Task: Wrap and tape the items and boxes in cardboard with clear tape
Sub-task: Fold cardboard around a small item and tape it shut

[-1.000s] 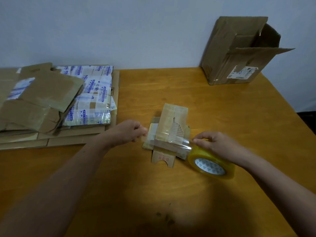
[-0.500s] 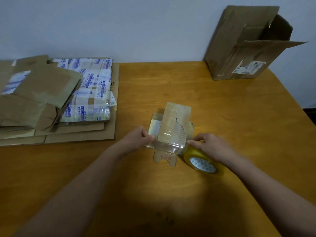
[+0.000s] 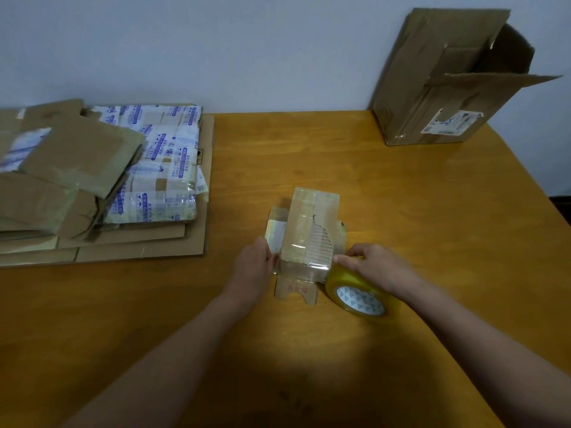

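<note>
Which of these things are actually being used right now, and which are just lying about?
In use: small cardboard parcel; tape roll in the right hand; tape strip pinched by the left hand.
Lying about: open cardboard box at the back; flattened cardboard stack; taped printed package on it.

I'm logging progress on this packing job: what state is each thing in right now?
small cardboard parcel: lying on the table, partly taped, top layer torn.
tape strip: stretched over the parcel's near edge, uncut.
tape roll: beside the parcel, gripped by the right hand.
left hand: pinching the strip's free end.
large cardboard box: open, flaps out.
flattened cardboard: stacked, taped bundles on top.
</note>
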